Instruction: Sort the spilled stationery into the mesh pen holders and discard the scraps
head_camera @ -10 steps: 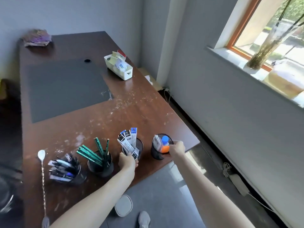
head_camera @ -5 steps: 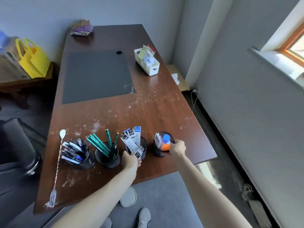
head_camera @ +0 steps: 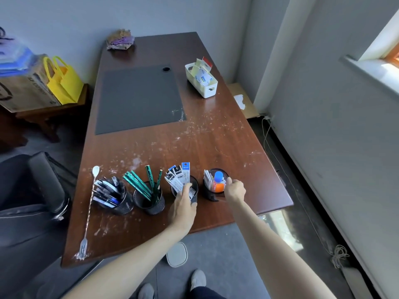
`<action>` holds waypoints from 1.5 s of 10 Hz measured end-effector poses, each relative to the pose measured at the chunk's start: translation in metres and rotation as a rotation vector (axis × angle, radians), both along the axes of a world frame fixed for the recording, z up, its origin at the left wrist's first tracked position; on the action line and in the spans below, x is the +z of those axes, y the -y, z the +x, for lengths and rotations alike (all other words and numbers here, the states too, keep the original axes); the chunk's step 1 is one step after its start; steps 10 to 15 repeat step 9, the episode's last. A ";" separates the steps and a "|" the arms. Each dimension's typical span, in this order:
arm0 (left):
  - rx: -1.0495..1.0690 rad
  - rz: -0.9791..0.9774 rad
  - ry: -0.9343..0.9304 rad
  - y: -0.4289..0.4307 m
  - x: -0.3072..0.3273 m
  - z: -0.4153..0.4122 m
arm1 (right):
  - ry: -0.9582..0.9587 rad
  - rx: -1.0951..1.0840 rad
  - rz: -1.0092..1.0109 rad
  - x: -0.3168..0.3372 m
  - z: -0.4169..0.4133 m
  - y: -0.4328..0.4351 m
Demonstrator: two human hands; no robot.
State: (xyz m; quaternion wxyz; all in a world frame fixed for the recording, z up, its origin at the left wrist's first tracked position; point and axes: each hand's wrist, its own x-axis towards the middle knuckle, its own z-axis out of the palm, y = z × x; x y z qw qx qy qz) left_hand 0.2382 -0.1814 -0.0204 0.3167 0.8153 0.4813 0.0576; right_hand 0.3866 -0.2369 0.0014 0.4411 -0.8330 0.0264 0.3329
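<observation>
Four black mesh holders stand in a row along the desk's near edge, from 7 to 5 o'clock. The first mesh holder, at 7 o'clock, is packed with ballpoint pens. The second mesh holder carries green pencils that fan out toward 11 o'clock. The third mesh holder holds white refill packets with black and blue headers. The fourth mesh holder, at 5 o'clock, contains an orange glue bottle with a blue cap, plus white slips.

My left hand wraps round the near side of the third mesh holder, thumb against the packets. My right hand has its fingers curled on the fourth mesh holder's rim at its 3 o'clock side.

The desk is reddish-brown wood, flecked with white specks. A grey desk mat covers its far left part. Grey walls meet at 12 o'clock, and a window sill sits at 2 o'clock.

A long twisted bar spoon with a fork end lies just left of the first mesh holder. A white plastic bin with packets stands at 1 o'clock, and a crumpled bundle at 12 o'clock. Off the desk are a yellow tote bag at 10 o'clock, a black chair at 8 o'clock and a cable on the floor at 4 o'clock.
</observation>
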 end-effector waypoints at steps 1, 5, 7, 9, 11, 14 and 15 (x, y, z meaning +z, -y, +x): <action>-0.096 0.121 -0.016 -0.013 0.007 0.005 | -0.009 -0.039 -0.019 -0.010 -0.001 -0.002; 0.238 -0.620 0.189 -0.078 0.061 0.049 | -0.096 -0.067 -0.009 -0.012 -0.004 0.009; 0.078 -0.402 0.198 -0.071 0.044 0.042 | -0.066 -0.004 -0.054 -0.002 -0.010 0.009; -0.005 -0.140 0.186 -0.070 0.053 0.027 | -0.081 -0.011 -0.120 -0.007 -0.016 0.009; -0.005 -0.140 0.186 -0.070 0.053 0.027 | -0.081 -0.011 -0.120 -0.007 -0.016 0.009; -0.005 -0.140 0.186 -0.070 0.053 0.027 | -0.081 -0.011 -0.120 -0.007 -0.016 0.009; -0.005 -0.140 0.186 -0.070 0.053 0.027 | -0.081 -0.011 -0.120 -0.007 -0.016 0.009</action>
